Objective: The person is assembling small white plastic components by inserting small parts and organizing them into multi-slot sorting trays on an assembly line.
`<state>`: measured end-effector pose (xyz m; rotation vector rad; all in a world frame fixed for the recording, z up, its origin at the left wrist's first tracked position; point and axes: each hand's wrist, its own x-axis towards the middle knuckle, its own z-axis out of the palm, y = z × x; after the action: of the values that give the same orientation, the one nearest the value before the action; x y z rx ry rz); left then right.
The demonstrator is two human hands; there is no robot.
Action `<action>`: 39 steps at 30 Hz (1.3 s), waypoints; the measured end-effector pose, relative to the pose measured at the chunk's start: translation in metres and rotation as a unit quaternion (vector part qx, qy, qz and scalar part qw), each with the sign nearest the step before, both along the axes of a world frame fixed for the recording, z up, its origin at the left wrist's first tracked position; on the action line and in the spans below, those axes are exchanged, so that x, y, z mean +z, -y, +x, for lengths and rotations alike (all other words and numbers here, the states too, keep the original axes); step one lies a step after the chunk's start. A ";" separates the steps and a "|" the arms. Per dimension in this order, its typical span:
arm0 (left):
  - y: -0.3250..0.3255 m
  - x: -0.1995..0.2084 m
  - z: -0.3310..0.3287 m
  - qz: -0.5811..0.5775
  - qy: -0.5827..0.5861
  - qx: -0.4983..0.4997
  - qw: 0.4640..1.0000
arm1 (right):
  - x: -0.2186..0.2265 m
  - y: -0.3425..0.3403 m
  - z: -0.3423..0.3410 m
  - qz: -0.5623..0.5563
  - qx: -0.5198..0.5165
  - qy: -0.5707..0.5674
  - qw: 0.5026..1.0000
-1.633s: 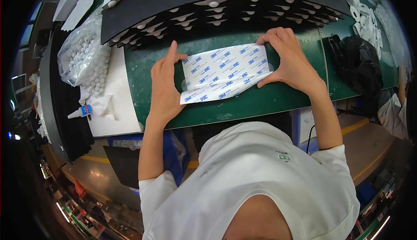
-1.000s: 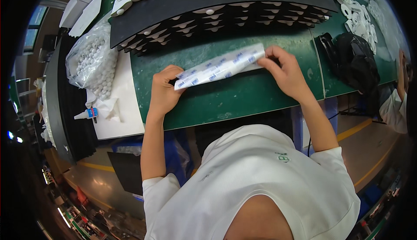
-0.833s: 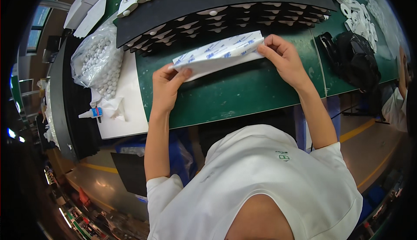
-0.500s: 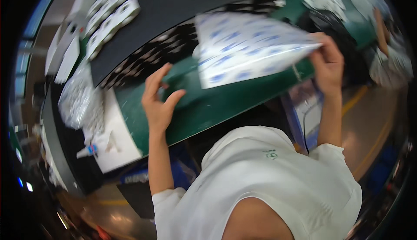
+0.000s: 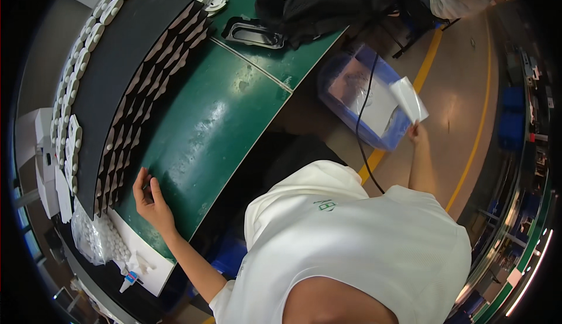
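**Right hand point(image 5: 417, 132) pinching one glossy white sheet point(image 5: 411, 102)**

In the head view, the right hand is holding the sheet by its near end, over the right side of one blue plastic bin point(image 5: 383, 141); contact is unclear. The left hand point(image 5: 154, 207) is hovering half-open above one green tabletop point(image 5: 196, 128). One clear plastic bag of white balls point(image 5: 96, 239) is lying to its left.

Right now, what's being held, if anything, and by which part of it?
The right hand holds a white sheet by its near end; the left hand appears empty.
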<state>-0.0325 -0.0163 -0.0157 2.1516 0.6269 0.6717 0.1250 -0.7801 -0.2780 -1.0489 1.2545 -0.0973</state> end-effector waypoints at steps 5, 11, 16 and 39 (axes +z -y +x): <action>0.008 0.005 -0.010 0.054 -0.029 0.043 0.997 | -0.102 -0.018 -0.005 0.035 -0.080 -0.067 0.994; 0.010 0.012 -0.005 0.163 -0.073 0.045 0.983 | -0.170 0.008 0.000 -0.180 0.405 0.131 0.887; 0.011 0.013 -0.003 0.147 -0.021 0.041 0.988 | -0.157 0.047 0.042 0.266 -0.039 -0.121 0.956; -0.418 0.078 -0.060 0.268 -0.445 0.227 0.824 | 0.064 -0.043 0.253 -0.052 0.080 0.275 0.957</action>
<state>-0.0922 0.4015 0.0627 2.8506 1.6463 -0.0137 0.3783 -0.7366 -0.2142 -1.1120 0.6633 -0.3132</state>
